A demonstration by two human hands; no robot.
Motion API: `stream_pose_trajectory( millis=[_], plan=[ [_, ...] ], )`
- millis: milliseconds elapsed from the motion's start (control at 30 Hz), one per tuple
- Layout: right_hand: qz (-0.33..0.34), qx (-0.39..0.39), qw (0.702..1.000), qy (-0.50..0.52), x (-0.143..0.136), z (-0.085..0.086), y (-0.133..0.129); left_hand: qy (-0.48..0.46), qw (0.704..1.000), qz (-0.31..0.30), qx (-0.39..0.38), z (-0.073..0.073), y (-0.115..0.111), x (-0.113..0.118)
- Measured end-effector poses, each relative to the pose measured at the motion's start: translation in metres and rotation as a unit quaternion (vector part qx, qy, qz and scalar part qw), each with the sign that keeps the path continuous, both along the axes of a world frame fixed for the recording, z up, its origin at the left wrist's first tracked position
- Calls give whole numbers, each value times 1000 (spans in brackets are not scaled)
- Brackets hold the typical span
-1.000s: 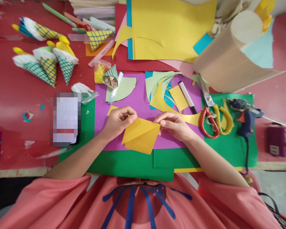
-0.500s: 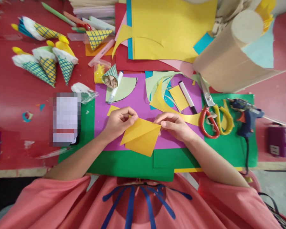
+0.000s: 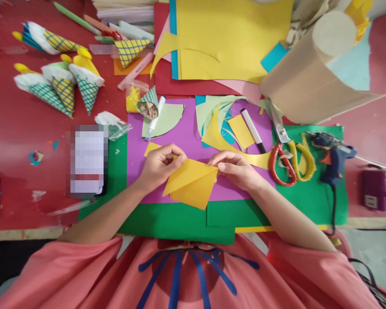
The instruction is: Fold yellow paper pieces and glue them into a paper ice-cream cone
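Note:
A folded piece of yellow paper [image 3: 191, 184] is held up between my two hands, one flap lying slantwise across it. My left hand [image 3: 164, 166] pinches its upper left corner between thumb and fingers. At the upper right corner, my right hand [image 3: 234, 168] grips the paper with thumb and fingertips. Beneath lie a purple sheet [image 3: 180, 146] and a green sheet [image 3: 176, 221]. Beyond the right hand are a yellow paper offcut [image 3: 212, 131], a black-capped marker [image 3: 252, 130] and a small yellow square [image 3: 241, 131].
Scissors [image 3: 283, 150] with red and yellow handles and a blue glue gun [image 3: 333, 156] lie at right. A large paper roll [image 3: 312, 73] stands behind them. Several small paper cones [image 3: 88, 88] and a phone [image 3: 87, 159] are at left. A yellow sheet [image 3: 234, 38] lies at the back.
Both hands keep their grip on the yellow paper. Its lower corner has lifted very slightly; otherwise hardly anything differs.

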State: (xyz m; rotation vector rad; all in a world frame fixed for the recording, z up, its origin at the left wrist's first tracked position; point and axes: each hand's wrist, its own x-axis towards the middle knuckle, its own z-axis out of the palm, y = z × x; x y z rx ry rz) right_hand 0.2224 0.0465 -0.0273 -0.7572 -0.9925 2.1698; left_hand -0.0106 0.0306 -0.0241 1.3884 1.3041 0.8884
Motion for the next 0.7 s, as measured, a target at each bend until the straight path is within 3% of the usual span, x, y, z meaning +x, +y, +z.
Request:
stream_pose_trajectory(
  millis=[700],
  plan=[
    [2, 39, 998, -39, 0, 2, 1, 13, 1000, 1, 6, 2, 0, 2]
  ],
)
